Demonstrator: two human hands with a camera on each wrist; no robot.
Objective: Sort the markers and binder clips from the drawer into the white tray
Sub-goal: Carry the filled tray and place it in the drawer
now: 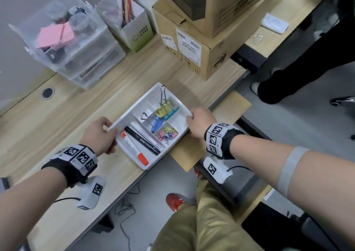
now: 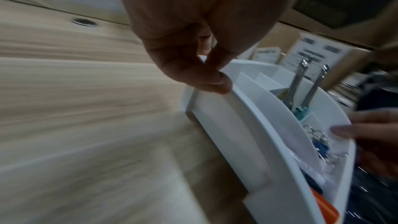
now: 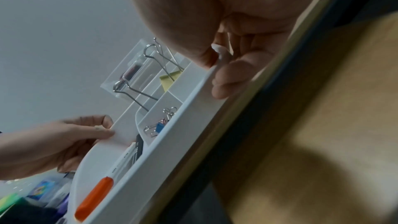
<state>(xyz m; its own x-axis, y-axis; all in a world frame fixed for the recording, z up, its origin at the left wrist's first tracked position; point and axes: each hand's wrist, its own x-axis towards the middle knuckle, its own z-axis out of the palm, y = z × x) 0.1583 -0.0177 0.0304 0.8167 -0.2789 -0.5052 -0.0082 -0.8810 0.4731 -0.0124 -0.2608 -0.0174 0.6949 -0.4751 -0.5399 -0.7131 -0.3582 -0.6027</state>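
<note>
Because the white tray [image 1: 173, 92] is gripped at two opposite rims, with the left hand [image 1: 99, 135] pinching the rim nearest the desk's grommet side and the right hand [image 1: 200, 123] pinching the rim on the drawer side, it is judged to be carried or shifted as one loaded piece. On both hands the thumb lies over the rim and the curled fingers go under it, as both wrist views show. The tray lies partly on the wooden desk [image 1: 80, 104], with its near corner past the desk's front edge and its right side over the open drawer [image 1: 230, 106].

The tray is judged stiff moulded plastic, light even when filled, with smooth walls that could slip; the two long rims are the sound places to hold, and it should be kept level, since nothing inside is fastened.

In the long compartment nearest the left hand, three markers are counted: an orange-capped marker [image 1: 134, 148], a black marker [image 1: 143, 141] and a white marker [image 1: 137, 127], lying side by side. They are round and may roll.

In the middle compartments three large binder clips are counted: a yellow clip [image 1: 162, 110], a teal clip [image 1: 171, 113] and a blue clip [image 1: 155, 122], their wire handles standing up. In the compartment nearest the right hand a heap of small binder clips [image 1: 167, 133] is seen; the number cannot be told.
</note>
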